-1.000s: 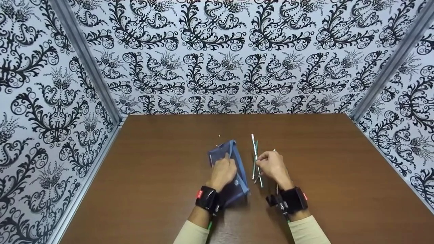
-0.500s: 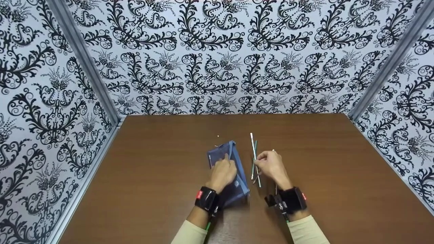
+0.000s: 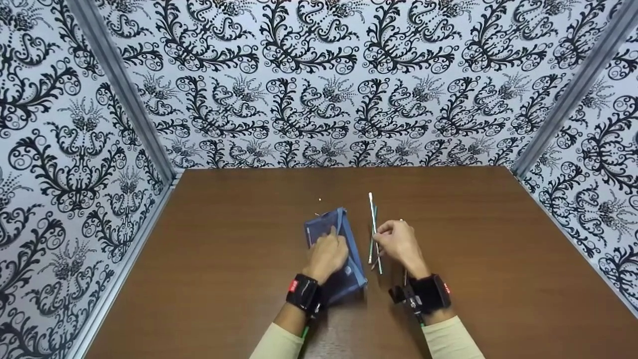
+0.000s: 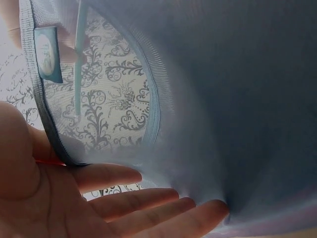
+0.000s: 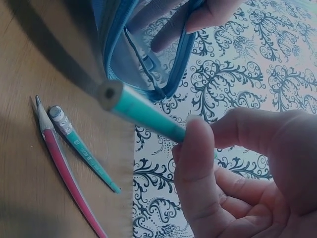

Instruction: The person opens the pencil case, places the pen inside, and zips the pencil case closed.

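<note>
A blue mesh zip pouch (image 3: 355, 244) lies at the middle of the table. My left hand (image 3: 326, 254) grips it, its fingers (image 4: 148, 210) stretched along the mesh and its thumb (image 5: 215, 15) at the edge of the gaping mouth. Just to the right, my right hand (image 3: 398, 244) pinches a green pencil (image 5: 148, 116) between thumb and forefinger, the blunt flat end pointing toward the pouch opening (image 5: 143, 54). Below it on the table lie a red pencil (image 5: 67, 173) with a sharpened tip and another green pencil (image 5: 91, 158) with a white eraser end.
A small white speck (image 3: 320, 199) lies on the brown table (image 3: 239, 224) beyond the pouch. A pale tip (image 3: 401, 220) pokes out past my right hand. Patterned black-and-white walls (image 3: 319, 99) enclose the table at the back and both sides.
The pinched green pencil and my right hand have shifted slightly left and away from me. My left hand and the pouch have stayed nearly still.
</note>
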A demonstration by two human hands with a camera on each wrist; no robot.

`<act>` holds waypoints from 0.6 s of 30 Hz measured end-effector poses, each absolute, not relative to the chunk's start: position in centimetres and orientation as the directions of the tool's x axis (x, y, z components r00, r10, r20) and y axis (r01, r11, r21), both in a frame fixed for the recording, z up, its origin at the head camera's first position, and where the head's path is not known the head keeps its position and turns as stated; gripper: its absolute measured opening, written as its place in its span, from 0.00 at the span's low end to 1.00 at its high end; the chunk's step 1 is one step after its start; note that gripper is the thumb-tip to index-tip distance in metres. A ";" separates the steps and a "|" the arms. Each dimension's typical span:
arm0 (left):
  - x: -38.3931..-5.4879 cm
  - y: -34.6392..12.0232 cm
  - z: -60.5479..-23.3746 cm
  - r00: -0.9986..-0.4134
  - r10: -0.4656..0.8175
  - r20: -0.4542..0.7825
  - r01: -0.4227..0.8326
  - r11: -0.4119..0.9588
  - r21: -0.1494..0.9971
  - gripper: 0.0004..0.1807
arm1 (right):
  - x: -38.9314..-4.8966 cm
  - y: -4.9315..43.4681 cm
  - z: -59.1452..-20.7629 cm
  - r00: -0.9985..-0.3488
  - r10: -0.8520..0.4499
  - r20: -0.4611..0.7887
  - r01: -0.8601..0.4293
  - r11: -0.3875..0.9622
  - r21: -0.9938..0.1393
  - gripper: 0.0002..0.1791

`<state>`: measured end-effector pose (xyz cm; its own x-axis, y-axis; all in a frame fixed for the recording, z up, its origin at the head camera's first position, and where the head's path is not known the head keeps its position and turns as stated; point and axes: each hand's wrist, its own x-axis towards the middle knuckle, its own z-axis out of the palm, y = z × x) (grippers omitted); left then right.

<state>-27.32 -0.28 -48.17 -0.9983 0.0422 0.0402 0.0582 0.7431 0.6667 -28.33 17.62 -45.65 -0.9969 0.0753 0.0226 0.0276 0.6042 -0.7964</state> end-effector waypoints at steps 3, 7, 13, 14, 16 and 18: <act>-27.3 -0.3 -48.1 -0.998 0.052 0.044 0.069 0.743 0.666 0.31 | -28.3 17.6 -45.5 -0.997 0.078 0.028 0.024 0.601 -0.799 0.06; -27.3 -0.3 -48.0 -0.997 0.059 0.050 0.077 0.743 0.665 0.31 | -28.3 17.5 -45.5 -0.995 0.082 0.049 0.009 0.587 -0.809 0.06; -27.3 -0.4 -47.9 -0.997 0.056 0.054 0.077 0.746 0.661 0.31 | -28.3 17.4 -45.4 -0.992 0.102 0.069 -0.002 0.543 -0.839 0.06; -27.3 -0.4 -47.9 -0.997 0.054 0.054 0.076 0.748 0.660 0.31 | -28.2 17.3 -45.4 -0.992 0.105 0.073 -0.005 0.539 -0.842 0.06; -27.3 -0.4 -47.9 -0.998 0.051 0.048 0.070 0.750 0.657 0.31 | -28.2 17.2 -45.4 -0.991 0.111 0.081 -0.010 0.530 -0.848 0.07; -27.3 -0.4 -48.0 -0.998 0.048 0.039 0.062 0.750 0.659 0.31 | -28.1 17.1 -45.4 -0.989 0.116 0.087 -0.015 0.516 -0.857 0.07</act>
<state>-27.28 -0.38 -47.95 -0.9981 0.0484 0.0386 0.0618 0.7500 0.6586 -28.10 17.10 -45.45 -0.9894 0.1163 0.0874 -0.0151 0.5156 -0.8567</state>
